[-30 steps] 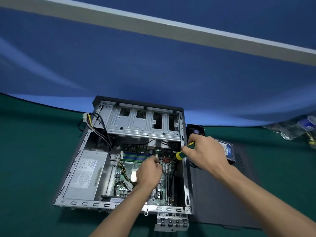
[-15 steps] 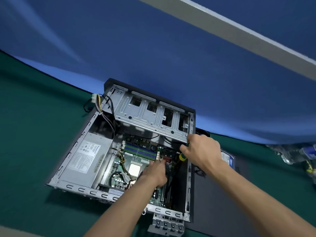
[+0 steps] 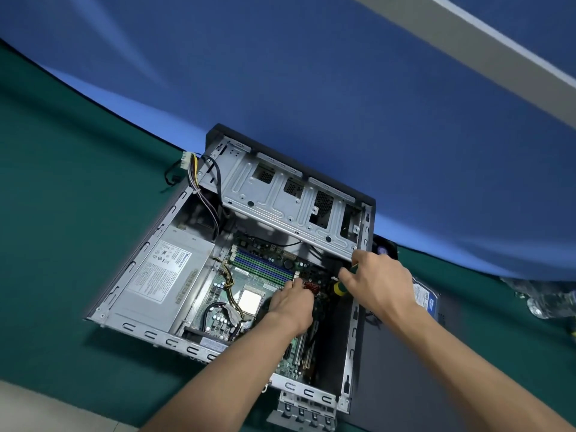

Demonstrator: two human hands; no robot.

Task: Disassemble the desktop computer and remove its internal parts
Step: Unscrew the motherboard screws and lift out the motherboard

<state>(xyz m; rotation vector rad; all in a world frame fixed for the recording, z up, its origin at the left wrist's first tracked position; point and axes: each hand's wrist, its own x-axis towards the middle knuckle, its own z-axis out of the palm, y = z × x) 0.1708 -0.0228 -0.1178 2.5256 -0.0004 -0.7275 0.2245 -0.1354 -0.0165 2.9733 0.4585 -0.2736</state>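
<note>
Pointing down-left into case [image 3: 361, 322]: screwdriver [image 3: 340, 287].

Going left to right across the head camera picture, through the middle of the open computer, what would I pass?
Green table cover → grey power supply → motherboard → left hand → screwdriver held by right hand → hard drive lying outside the case.
</note>
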